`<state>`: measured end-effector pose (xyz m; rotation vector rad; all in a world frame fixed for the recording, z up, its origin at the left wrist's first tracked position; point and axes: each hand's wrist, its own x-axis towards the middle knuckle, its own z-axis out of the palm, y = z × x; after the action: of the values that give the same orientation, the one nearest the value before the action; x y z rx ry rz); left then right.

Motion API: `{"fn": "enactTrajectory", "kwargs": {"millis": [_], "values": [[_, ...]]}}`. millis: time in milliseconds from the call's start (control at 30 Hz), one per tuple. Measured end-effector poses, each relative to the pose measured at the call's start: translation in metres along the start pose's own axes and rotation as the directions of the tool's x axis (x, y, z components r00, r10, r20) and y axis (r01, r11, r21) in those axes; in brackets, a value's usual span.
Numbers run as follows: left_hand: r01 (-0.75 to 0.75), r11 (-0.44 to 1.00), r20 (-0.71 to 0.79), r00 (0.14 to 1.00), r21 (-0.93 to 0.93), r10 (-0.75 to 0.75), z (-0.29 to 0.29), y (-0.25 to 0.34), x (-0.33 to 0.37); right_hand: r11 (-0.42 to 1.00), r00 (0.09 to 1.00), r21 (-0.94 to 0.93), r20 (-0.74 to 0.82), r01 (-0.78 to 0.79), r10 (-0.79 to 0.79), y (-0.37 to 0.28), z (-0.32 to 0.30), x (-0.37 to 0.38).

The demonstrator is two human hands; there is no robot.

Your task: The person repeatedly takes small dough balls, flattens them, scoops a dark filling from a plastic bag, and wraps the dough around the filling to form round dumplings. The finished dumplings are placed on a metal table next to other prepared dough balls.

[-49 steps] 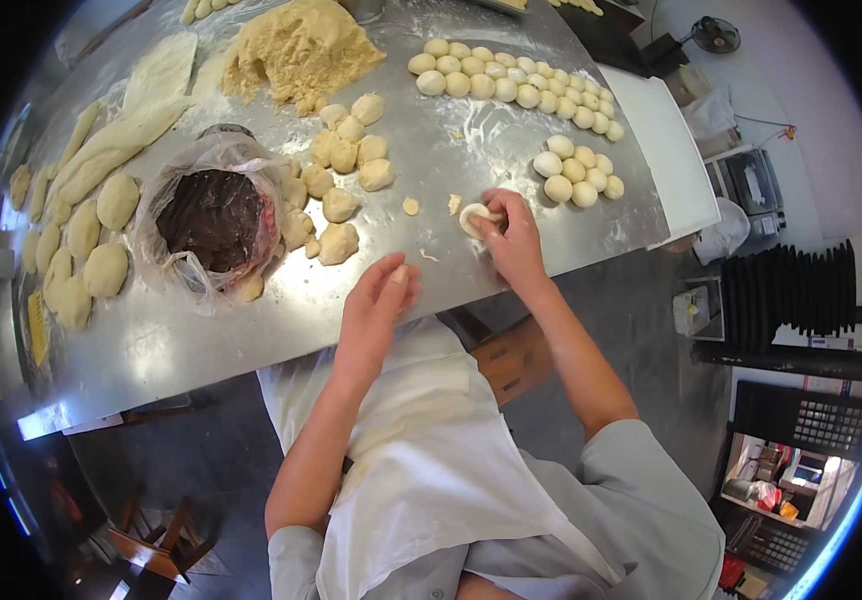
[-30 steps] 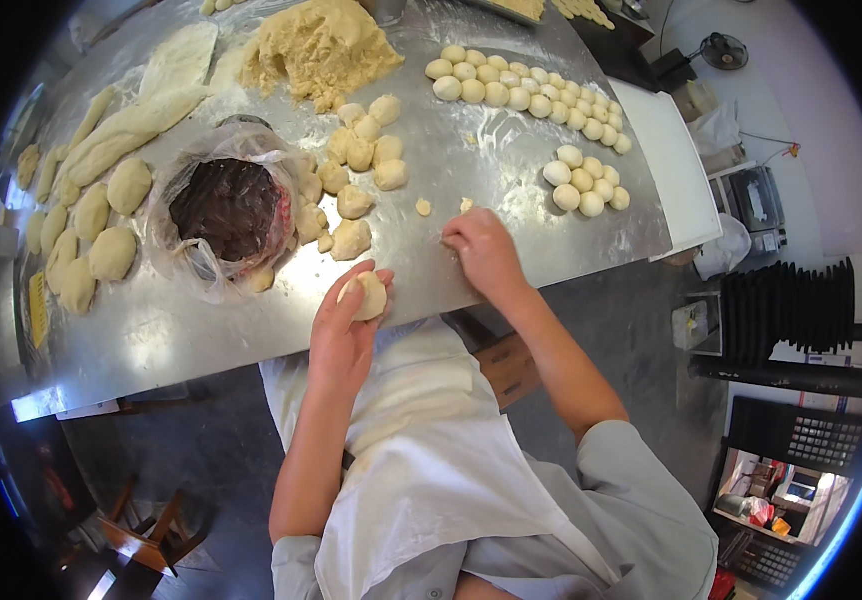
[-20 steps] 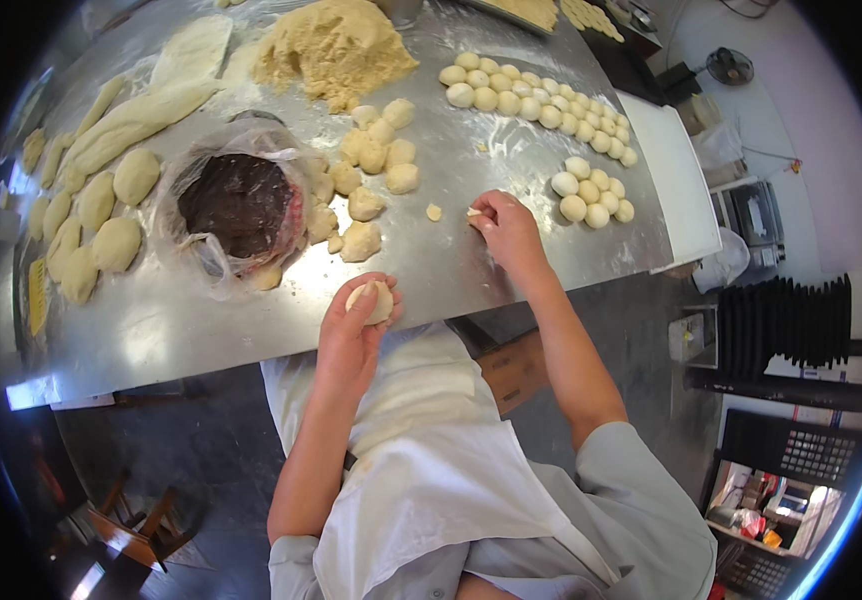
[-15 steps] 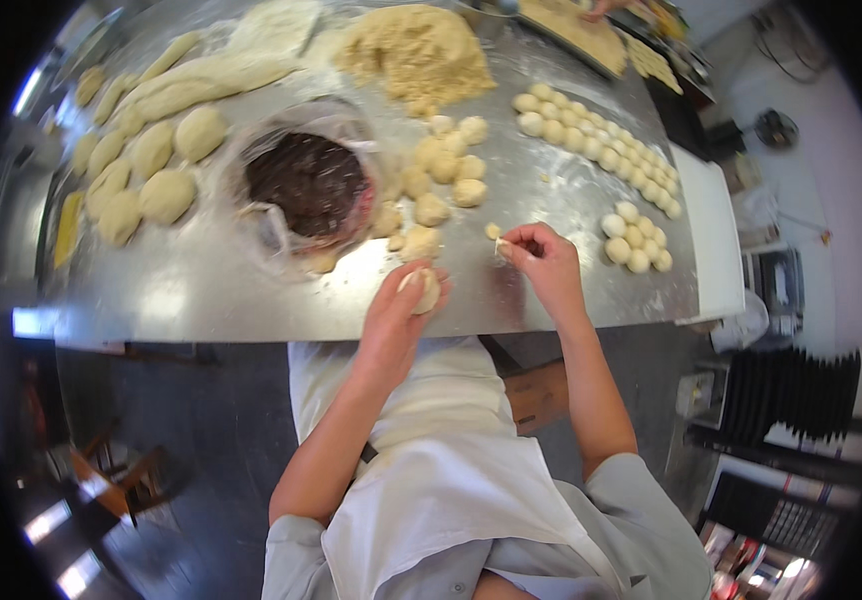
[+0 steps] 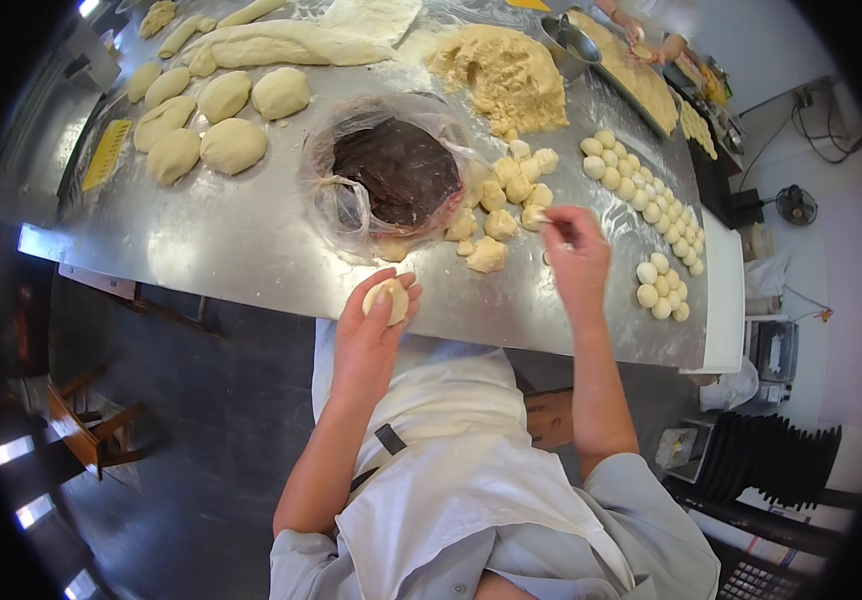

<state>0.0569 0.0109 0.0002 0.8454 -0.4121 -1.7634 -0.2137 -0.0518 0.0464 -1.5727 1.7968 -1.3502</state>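
My left hand (image 5: 363, 325) cups a flattened round of dough (image 5: 389, 301) over the table's near edge, its thumb lying across the dough. Farther right, my right hand (image 5: 579, 252) has thumb and fingers pinched together beside the nearest lumps of yellowish filling (image 5: 518, 187). Something small and pale shows at those fingertips, too small to name. A metal bowl's worth of dark brown paste (image 5: 397, 172) sits in a clear plastic bag (image 5: 323, 225), left of the lumps. A larger crumbly yellow mound (image 5: 501, 78) lies behind them.
Rows of small dough balls (image 5: 641, 190) and a smaller cluster (image 5: 662, 287) stand at the right. Large dough balls (image 5: 233, 146), a long dough roll (image 5: 281, 45) and a yellow scraper (image 5: 107, 153) lie left. A co-worker's hands (image 5: 641, 38) work by a tray (image 5: 623, 65).
My right hand has moved away from me to the lumps, leaving the small bit on the table. My left hand keeps the dough, now opened more beneath it. The whole view has shifted.
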Motion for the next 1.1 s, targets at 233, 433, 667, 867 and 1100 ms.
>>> {"fn": "enactTrajectory", "kwargs": {"millis": [233, 433, 667, 867, 1100], "values": [[0.025, 0.997, 0.004, 1.000, -0.077, -0.025, -0.022, 0.002, -0.005, 0.978, 0.982, -0.193, 0.155, -0.081, 0.112, 0.056, -0.041, -0.008], [0.062, 0.998, 0.005, 0.998, -0.018, -0.062, -0.012, 0.009, 0.000, 0.997, 0.981, -0.051, 0.191, 0.057, -0.047, -0.012, 0.021, 0.008], [-0.087, 0.996, 0.000, 0.996, 0.030, 0.087, 0.017, 0.021, 0.032, 0.581, 0.613, -0.384, 0.744, 0.717, -0.264, -0.052, 0.124, 0.077], [-0.232, 0.971, -0.023, 0.972, 0.058, 0.233, 0.027, 0.023, 0.075, 0.511, 0.534, -0.405, 0.835, 0.758, -0.131, -0.049, 0.146, 0.107], [-0.353, 0.918, -0.183, 0.905, 0.179, 0.384, 0.031, 0.008, 0.103, 0.459, 0.510, -0.401, 0.848, 0.793, -0.142, -0.051, 0.153, 0.100]]}}
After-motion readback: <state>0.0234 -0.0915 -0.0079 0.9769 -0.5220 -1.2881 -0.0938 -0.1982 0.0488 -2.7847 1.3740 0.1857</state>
